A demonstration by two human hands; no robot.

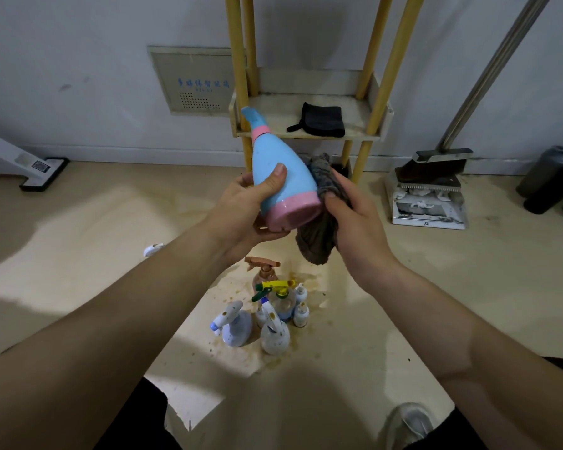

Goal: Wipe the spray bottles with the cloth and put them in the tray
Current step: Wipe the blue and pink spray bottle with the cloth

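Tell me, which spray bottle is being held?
The pink-based blue bottle, held in the left hand against the grey cloth in the right hand; the others are on the floor.

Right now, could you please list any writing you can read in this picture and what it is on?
Wall panel: blue characters over a smaller line, too blurred to read.
White appliance: a code label, too small to read.
Dustpan: a small mark, illegible.
Blue bottle: no text.
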